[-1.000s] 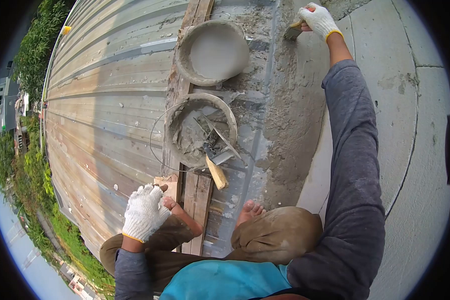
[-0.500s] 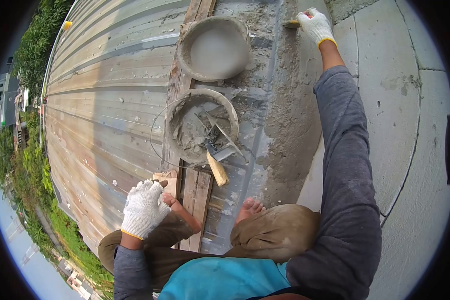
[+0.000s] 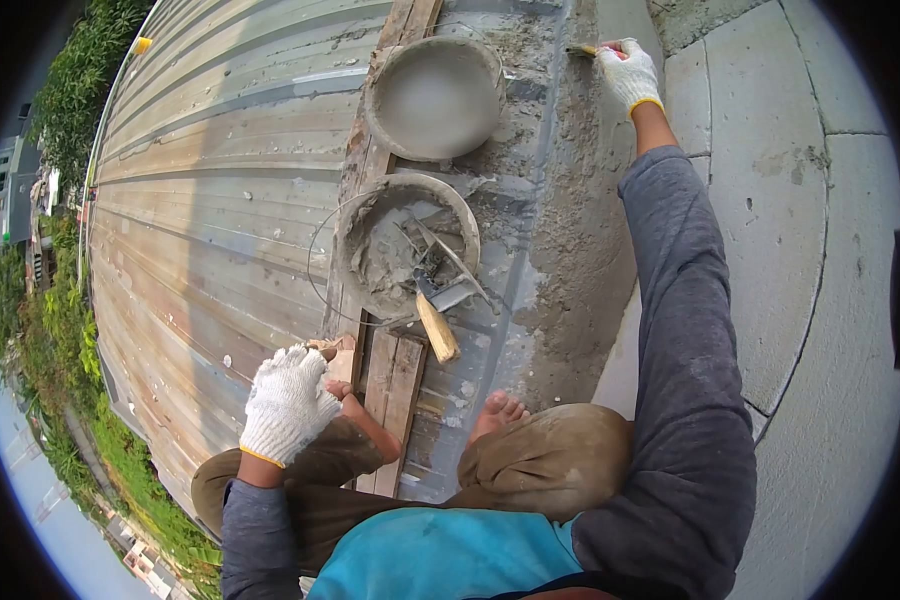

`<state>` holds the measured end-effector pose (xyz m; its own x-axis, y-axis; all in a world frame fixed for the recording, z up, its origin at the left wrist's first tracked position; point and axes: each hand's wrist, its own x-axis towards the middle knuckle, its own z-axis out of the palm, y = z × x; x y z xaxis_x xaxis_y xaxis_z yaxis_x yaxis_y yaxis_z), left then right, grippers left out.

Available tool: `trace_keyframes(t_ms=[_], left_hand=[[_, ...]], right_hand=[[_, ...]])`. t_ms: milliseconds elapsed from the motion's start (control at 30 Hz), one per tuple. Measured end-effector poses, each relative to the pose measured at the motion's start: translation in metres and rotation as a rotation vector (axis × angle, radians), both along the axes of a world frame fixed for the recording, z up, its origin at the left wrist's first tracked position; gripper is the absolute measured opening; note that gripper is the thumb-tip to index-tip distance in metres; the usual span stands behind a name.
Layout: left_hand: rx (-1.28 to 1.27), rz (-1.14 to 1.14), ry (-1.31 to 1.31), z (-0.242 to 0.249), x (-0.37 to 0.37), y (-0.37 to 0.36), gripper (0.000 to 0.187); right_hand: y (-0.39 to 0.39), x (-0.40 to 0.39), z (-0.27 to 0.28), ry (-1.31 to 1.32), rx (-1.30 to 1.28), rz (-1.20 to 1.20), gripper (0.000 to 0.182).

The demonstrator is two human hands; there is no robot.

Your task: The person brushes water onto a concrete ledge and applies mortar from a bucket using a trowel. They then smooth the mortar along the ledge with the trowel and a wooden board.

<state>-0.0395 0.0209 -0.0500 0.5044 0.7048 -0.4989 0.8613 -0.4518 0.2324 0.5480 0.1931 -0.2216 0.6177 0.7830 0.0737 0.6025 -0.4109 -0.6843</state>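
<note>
My right hand (image 3: 630,76), in a white knit glove with a yellow cuff, is stretched far forward. It grips a small brush (image 3: 588,51) with a yellowish handle, whose dark tip is against the wet mortar band (image 3: 582,290) along the wall base. My left hand (image 3: 288,400), gloved alike, hovers loosely curled near my knee, with nothing visible in it. Between my hands sits a bucket of mortar (image 3: 378,255); a trowel (image 3: 440,330) with a wooden handle leans across its rim. Beyond it stands a bucket of greyish water (image 3: 435,98).
Corrugated metal roofing (image 3: 210,200) spreads to the left, with wooden planks (image 3: 395,385) laid on it beneath the buckets. A grey block wall (image 3: 760,230) borders the right side. My bare foot (image 3: 497,412) is on the metal near the mortar. Trees and buildings lie beyond the roof edge.
My right hand and the brush have shifted slightly down and left in view, still at the mortar band. My left hand has risen slightly. The buckets and trowel stay in place.
</note>
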Motion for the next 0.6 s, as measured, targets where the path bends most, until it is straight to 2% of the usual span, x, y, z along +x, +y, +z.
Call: trace_keyframes(t_ms=[167, 367, 433, 500, 533, 567, 600], left_hand=[[0.016, -0.021, -0.051, 0.003, 0.000, -0.002, 0.044], [-0.015, -0.013, -0.018, 0.011, 0.008, 0.000, 0.043], [-0.014, -0.008, -0.029, 0.012, 0.007, -0.001, 0.043], [0.059, -0.041, -0.092, 0.011, 0.001, -0.005, 0.044], [0.064, -0.029, -0.081, 0.012, 0.000, -0.005, 0.044], [0.023, -0.026, -0.054, 0.013, 0.000, -0.005, 0.044], [-0.017, -0.021, -0.026, 0.015, -0.002, -0.005, 0.044]], right_hand=[[-0.031, -0.039, 0.031, -0.175, -0.151, 0.090, 0.035], [-0.071, -0.054, 0.036, -0.009, -0.254, 0.142, 0.041], [-0.080, -0.061, 0.050, 0.048, -0.228, 0.138, 0.038], [-0.090, -0.070, 0.072, 0.432, -0.064, -0.005, 0.029], [-0.093, -0.078, 0.086, 0.549, 0.029, -0.028, 0.024], [-0.090, -0.079, 0.086, 0.563, 0.029, -0.013, 0.024], [-0.087, -0.081, 0.087, 0.681, 0.151, -0.011, 0.025]])
